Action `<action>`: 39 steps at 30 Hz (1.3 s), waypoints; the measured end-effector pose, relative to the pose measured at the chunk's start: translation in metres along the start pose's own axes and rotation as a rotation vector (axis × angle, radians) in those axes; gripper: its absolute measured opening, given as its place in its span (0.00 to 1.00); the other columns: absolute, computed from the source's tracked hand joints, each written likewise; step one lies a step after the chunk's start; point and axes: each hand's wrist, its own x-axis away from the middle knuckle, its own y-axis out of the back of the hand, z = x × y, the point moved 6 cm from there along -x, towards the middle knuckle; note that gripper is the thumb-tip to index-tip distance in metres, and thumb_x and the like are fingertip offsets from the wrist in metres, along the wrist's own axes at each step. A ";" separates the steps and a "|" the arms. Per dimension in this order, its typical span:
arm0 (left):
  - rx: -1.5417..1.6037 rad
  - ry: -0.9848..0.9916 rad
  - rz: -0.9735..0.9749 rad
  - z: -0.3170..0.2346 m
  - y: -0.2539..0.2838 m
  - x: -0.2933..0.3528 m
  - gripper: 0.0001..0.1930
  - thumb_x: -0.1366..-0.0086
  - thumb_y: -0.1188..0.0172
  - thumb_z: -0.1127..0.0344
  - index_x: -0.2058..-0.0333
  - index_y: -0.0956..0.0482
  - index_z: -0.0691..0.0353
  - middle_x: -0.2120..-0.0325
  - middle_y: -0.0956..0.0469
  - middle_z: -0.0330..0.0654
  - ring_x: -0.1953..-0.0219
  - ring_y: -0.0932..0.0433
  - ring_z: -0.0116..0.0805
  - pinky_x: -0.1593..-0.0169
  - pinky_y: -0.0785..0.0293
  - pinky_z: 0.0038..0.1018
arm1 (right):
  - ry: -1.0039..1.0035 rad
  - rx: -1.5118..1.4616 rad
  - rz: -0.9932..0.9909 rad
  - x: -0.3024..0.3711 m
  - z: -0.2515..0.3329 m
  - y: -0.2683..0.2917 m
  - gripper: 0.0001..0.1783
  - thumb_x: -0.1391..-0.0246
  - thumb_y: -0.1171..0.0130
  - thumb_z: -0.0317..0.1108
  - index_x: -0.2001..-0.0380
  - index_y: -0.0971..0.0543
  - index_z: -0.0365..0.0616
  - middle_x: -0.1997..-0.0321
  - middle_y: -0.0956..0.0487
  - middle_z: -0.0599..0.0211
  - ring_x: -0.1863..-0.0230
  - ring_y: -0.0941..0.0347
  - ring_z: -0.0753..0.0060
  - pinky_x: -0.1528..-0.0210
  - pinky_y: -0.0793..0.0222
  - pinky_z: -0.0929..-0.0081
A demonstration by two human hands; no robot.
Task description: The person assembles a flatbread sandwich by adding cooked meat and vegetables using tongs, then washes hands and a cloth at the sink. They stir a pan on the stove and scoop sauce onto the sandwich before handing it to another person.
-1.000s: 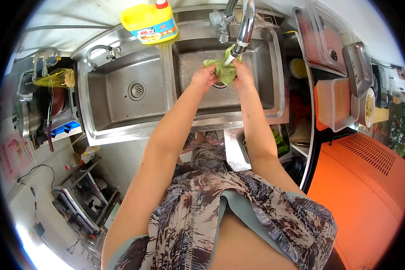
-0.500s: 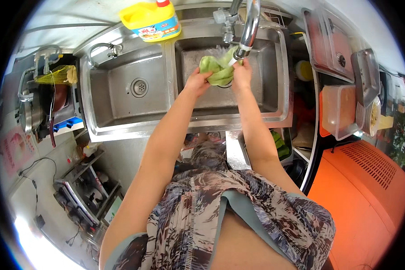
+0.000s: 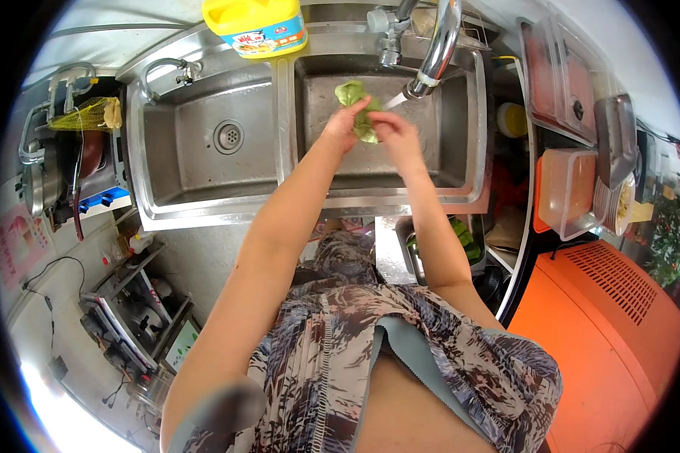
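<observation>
Over the right basin of a steel double sink [image 3: 286, 136], I hold a light green vegetable leaf [image 3: 365, 128], crumpled and wet-looking. My left hand [image 3: 343, 127] grips it from the left, thumb across its middle. From the right, my right hand [image 3: 397, 137] pinches its edge; this hand is a little blurred. The chrome faucet [image 3: 435, 57] reaches in from the far side, its white nozzle tip beside the leaf and angled toward it. Between my hands, part of the leaf is covered by fingers.
A yellow detergent jug [image 3: 255, 30] stands behind the sink's divider. Left of it, a second faucet [image 3: 162, 74] curves over the left basin. At right are clear plastic boxes [image 3: 569, 189] and an orange appliance [image 3: 604, 325]. A metal tray with green leaves [image 3: 465, 238] sits low by my right forearm.
The leaf is now more bunched up and has come slightly left of the nozzle. My right hand has moved down and away from the nozzle. The splash of water no longer shows.
</observation>
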 end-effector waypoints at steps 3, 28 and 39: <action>-0.018 0.012 -0.014 -0.011 -0.010 0.008 0.20 0.39 0.38 0.63 0.49 0.29 0.60 0.58 0.23 0.42 0.56 0.23 0.38 0.50 0.25 0.39 | -0.086 0.042 -0.196 -0.027 -0.029 0.039 0.18 0.44 0.44 0.37 0.53 0.25 0.38 0.55 0.22 0.62 0.52 0.27 0.69 0.50 0.32 0.70; 0.089 0.184 0.098 0.010 -0.019 -0.005 0.19 0.27 0.61 0.51 0.48 0.29 0.54 0.52 0.25 0.39 0.52 0.24 0.39 0.47 0.28 0.36 | 0.308 0.174 -0.405 -0.017 0.011 0.004 0.19 0.47 0.43 0.33 0.51 0.26 0.43 0.59 0.22 0.56 0.58 0.25 0.59 0.53 0.29 0.66; -1.277 -0.505 -0.191 -0.016 -0.030 0.007 0.23 0.33 0.55 0.50 0.52 0.28 0.65 0.57 0.23 0.56 0.54 0.26 0.57 0.50 0.32 0.46 | -0.425 -0.195 -0.253 -0.084 -0.075 0.019 0.17 0.45 0.41 0.39 0.59 0.27 0.37 0.64 0.23 0.62 0.67 0.27 0.69 0.66 0.32 0.69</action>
